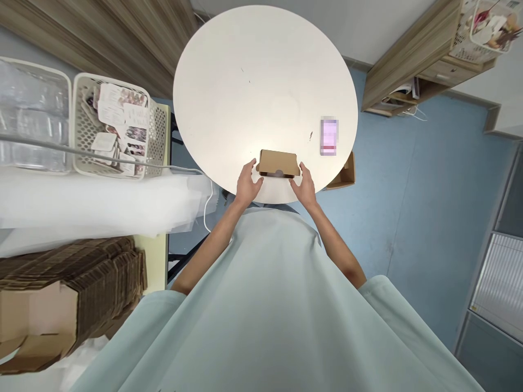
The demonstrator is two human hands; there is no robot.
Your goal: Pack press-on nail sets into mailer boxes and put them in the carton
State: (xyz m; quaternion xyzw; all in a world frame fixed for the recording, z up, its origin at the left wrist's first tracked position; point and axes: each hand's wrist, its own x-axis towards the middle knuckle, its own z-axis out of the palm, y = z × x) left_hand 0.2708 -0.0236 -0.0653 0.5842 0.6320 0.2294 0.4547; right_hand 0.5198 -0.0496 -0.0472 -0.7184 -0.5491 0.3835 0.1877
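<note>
A small brown cardboard box (278,161) sits near the front edge of the round white table (261,65). Its lid panel faces up, and a dark gap with a rounded tab shows along the side nearest me. My left hand (247,186) is at the box's left end, thumb and fingers spread apart. At the right end, my right hand (305,188) has the same open shape, its fingertips close to the cardboard. Whether either hand touches the box I cannot tell. Neither hand is closed around anything.
A phone (328,136), blurred out, lies on the table's right side. An open carton (346,173) stands below the table edge. To the left are a basket of packets (153,130), white wrapping sheets (102,201), stacked folded cartons (110,283) and a cable (180,168).
</note>
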